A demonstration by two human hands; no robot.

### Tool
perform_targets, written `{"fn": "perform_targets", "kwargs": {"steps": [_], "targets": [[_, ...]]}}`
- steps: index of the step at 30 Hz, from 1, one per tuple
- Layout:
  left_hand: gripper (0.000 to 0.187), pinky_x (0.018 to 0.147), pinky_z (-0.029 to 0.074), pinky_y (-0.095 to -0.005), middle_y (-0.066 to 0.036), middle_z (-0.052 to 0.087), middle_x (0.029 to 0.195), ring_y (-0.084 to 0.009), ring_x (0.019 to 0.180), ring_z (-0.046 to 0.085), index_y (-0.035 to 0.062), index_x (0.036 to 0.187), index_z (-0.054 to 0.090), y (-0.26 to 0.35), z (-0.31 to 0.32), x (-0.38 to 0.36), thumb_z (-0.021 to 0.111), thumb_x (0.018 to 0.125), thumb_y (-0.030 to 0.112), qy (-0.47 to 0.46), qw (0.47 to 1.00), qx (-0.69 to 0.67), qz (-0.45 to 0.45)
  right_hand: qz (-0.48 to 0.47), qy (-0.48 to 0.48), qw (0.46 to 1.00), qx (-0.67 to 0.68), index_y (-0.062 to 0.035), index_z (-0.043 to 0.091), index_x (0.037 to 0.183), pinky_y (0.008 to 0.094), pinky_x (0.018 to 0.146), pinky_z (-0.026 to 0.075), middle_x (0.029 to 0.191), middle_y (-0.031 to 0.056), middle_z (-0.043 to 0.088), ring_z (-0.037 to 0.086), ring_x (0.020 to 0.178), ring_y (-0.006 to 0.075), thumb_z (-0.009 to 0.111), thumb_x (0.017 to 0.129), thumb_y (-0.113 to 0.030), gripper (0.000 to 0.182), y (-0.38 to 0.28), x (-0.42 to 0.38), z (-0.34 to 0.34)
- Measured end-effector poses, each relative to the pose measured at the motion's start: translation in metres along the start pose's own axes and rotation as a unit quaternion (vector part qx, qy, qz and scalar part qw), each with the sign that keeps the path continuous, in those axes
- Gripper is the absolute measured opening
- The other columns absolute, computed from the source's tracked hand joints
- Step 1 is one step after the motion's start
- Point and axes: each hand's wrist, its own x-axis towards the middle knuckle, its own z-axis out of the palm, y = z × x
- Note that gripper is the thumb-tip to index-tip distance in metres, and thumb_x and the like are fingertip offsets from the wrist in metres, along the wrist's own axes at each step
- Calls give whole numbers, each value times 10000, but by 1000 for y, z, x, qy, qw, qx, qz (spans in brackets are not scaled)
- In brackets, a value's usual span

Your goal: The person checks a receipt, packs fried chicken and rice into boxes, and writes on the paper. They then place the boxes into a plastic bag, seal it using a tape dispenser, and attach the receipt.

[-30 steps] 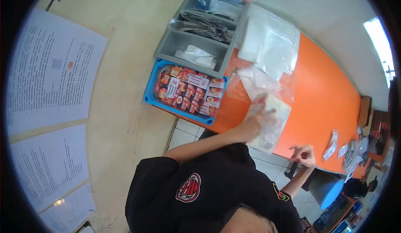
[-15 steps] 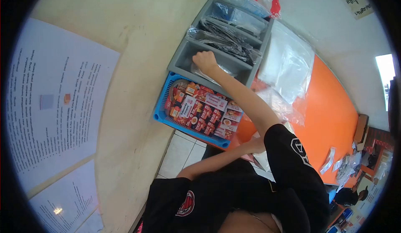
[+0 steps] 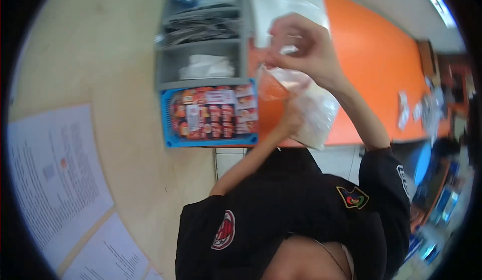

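Fingers [image 3: 291, 20] on my right hand [image 3: 314, 51] curl round toward the thumb in a loose ring, with white showing through the gap. Their tips are together or nearly so, just above a piece of clear film [image 3: 271, 87]; blur hides whether they pinch it, so I cannot tell. That hand is raised, its forearm slanting in from my right. My left hand [image 3: 292, 117] is lower, against the left side of a white packet [image 3: 320, 114]. It touches the packet there, but I cannot tell whether its fingers clamp on it. The packet lies tilted at the near edge of the orange table [image 3: 371, 74], its lower corner reaching that edge, and its wrapping has a plastic shine. Beyond my right hand is a pile of clear bags [image 3: 263, 4]. To my left stands a grey tray [image 3: 244, 44] in compartments: white plastic [image 3: 208, 67] lies in the nearest one, dark packs [image 3: 203, 29] in the next. Just beside the tray, on my side, is a blue basket [image 3: 211, 143] full of red boxes [image 3: 216, 115]. Farther left, printed sheets [image 3: 57, 172] lie on a pale surface [image 3: 130, 59]. At the table's right end I see a white strip [image 3: 403, 110] near a heap of plastic [image 3: 433, 112], with a blue bin [image 3: 423, 164] below.
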Motion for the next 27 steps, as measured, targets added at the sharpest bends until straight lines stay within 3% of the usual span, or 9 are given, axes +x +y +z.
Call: {"fn": "perform_targets", "kwargs": {"steps": [2,3,6,8,12,14,16,18,27], "targets": [[478,902,363,-404,-176,457,1208,-332,1089,434,46,1199,473,18,-28,19,536,729,108,-154,984,43,-78,16,100,993,62,30,564,989,264,702,523,854,79,584,596,787,133,670,699,64,310,-1,-76,-30],[433,889,376,-424,-196,499,1151,-336,1025,488,30,1135,511,19,-16,21,544,707,87,-5,993,-70,-94,70,144,985,64,22,578,1000,269,732,518,875,80,584,592,808,131,662,713,61,302,6,-115,-39],[331,873,391,-409,-211,532,1095,-336,987,522,22,1001,579,52,-42,45,567,675,81,-21,996,0,-85,146,238,960,5,0,626,990,280,731,501,867,67,591,578,799,153,654,726,28,267,56,-203,-40],[253,846,362,-426,-188,515,1118,-325,896,550,21,884,617,52,-50,58,587,641,83,-222,924,76,-302,38,202,896,-393,7,628,944,314,637,455,778,44,570,530,714,185,651,689,28,256,80,-227,-35],[279,819,321,-421,-159,492,1117,-309,898,518,44,888,637,91,-39,62,604,615,89,-281,885,298,-220,-33,265,832,-487,-26,576,773,338,595,419,758,61,549,505,702,230,682,628,-47,180,99,-229,-19],[226,796,283,-407,-116,482,1079,-283,937,470,64,832,647,116,-27,43,607,612,95,-58,934,352,-29,-85,285,805,-513,-55,529,720,331,535,379,724,54,536,506,666,210,666,606,-83,181,112,-224,-19],[227,825,309,-397,-103,481,1057,-272,1023,420,46,843,641,125,-8,30,604,620,69,1,925,378,-44,-176,276,788,-521,-59,529,714,312,510,352,691,50,513,496,618,200,634,581,-112,177,120,-217,-21],[208,849,345,-373,-94,476,1057,-259,1020,437,12,865,631,99,5,10,590,663,37,159,973,142,-84,-191,289,776,-527,-60,522,690,304,504,341,689,50,506,492,600,196,612,570,-129,165,132,-214,-20],[247,818,437,-315,-135,588,1059,-246,929,555,2,915,633,95,4,-5,615,678,72,182,980,-12,-83,-46,289,878,-379,10,589,776,330,606,466,751,93,563,561,655,251,631,629,9,153,107,-223,-21]]}}
